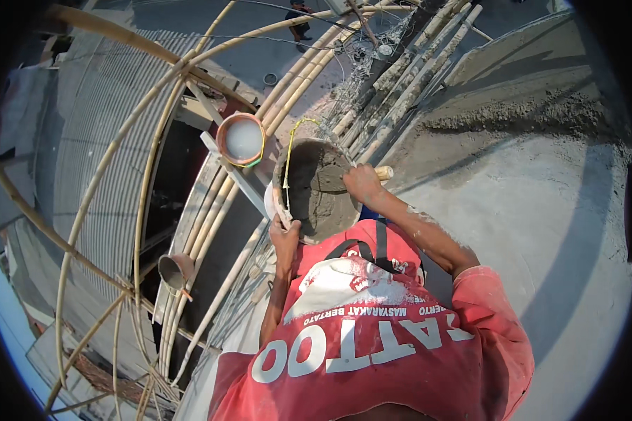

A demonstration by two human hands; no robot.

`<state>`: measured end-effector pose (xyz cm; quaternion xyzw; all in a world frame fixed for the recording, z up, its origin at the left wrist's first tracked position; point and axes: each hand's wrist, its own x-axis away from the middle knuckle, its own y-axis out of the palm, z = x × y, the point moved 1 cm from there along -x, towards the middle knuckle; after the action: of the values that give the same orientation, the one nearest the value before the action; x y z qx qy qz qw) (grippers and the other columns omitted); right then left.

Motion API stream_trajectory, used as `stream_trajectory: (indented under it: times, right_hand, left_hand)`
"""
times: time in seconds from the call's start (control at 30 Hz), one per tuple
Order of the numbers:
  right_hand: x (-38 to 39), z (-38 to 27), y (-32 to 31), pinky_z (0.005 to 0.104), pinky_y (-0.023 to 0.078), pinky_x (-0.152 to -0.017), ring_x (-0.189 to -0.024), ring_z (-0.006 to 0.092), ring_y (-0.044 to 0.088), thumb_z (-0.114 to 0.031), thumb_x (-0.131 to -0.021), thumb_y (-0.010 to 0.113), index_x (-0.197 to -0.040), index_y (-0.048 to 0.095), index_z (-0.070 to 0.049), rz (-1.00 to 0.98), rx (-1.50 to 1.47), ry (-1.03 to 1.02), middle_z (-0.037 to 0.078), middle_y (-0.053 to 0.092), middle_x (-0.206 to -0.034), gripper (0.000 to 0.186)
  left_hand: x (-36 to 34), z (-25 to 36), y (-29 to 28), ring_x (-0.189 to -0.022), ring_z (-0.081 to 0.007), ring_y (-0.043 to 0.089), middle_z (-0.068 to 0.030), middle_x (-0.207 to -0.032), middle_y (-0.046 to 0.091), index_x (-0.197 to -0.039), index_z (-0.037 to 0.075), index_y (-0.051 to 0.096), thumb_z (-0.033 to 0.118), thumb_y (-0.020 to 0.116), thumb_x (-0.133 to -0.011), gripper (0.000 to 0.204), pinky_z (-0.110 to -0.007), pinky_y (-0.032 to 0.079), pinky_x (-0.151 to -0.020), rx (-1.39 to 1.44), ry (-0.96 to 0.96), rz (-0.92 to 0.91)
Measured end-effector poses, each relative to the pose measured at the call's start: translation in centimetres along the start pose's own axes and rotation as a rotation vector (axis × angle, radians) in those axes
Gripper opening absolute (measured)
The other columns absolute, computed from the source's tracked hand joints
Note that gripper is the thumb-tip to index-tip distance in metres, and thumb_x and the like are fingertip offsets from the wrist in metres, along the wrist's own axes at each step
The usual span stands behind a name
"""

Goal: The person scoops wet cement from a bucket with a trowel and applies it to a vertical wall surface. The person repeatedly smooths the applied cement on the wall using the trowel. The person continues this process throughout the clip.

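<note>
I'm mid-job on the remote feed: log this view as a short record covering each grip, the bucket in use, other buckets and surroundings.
Left grip: closed on the rim of the mortar bucket
Right grip: closed on a pale-handled tool; working end unclear
Bucket contents: wet grey mortar
Other buckets: orange-rimmed bucket with cloudy liquid; grey bucket, lower left
Surroundings: bamboo poles left; grey plastered surface right

Bucket [278,185], apparently holding mortar [331,205], right of pail [221,139].
</note>
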<state>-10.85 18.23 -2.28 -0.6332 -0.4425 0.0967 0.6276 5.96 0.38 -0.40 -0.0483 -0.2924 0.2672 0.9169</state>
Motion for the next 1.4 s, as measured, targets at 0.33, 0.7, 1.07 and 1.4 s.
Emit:
stream_trajectory:
  times: [0.33,0.7,1.07,1.4]
  right_hand:
    - [-0.2,-3.3,5.8,0.0383,0.048,-0.061,-0.062,0.0287,0.06,-0.035,-0.072,0.058,-0.074,0.063,-0.008,0.184,-0.214,-0.244,0.012,0.06,-0.067,0.027]
    - [5.2,2.6,-2.4,0.0389,0.046,-0.054,-0.059,0.0296,0.059,-0.045,-0.071,0.062,-0.077,0.068,-0.012,0.29,-0.498,0.219,0.011,0.06,-0.062,0.033]
    - [18.5,9.9,-36.6,0.0322,0.043,-0.054,-0.057,0.0203,0.057,-0.04,-0.073,0.067,-0.075,0.063,-0.003,0.953,-0.291,0.14,0.01,0.059,-0.061,0.037]
    - [33.6,11.4,-63.4,0.023,0.041,-0.039,-0.044,0.0095,0.049,-0.025,-0.085,0.058,-0.082,0.06,-0.001,0.959,-0.537,-0.385,0.004,0.054,-0.059,0.025]
  left_hand:
    - [0.3,-0.1,0.1,-0.064,-0.0091,0.047,-0.001,-0.075,0.054,-0.1,-0.003,0.055,0.001,0.056,-0.069,0.031,-0.023,0.04,-0.058,0.14,0.051,-0.031]
    - [-1.4,3.7,1.7,-0.057,-0.0051,0.041,0.0039,-0.069,0.048,-0.094,-0.001,0.054,-0.004,0.054,-0.07,0.024,-0.02,0.034,-0.051,0.238,0.086,-0.022]
    - [-2.9,3.1,4.2,-0.071,-0.016,0.055,-0.0113,-0.087,0.057,-0.1,-0.007,0.051,-0.009,0.048,-0.061,0.039,-0.026,0.046,-0.063,0.212,0.079,-0.058]
    - [-4.6,4.9,6.0,-0.072,-0.0167,0.056,-0.0123,-0.088,0.057,-0.101,-0.007,0.05,-0.009,0.048,-0.061,0.04,-0.026,0.046,-0.064,0.171,0.12,-0.088]
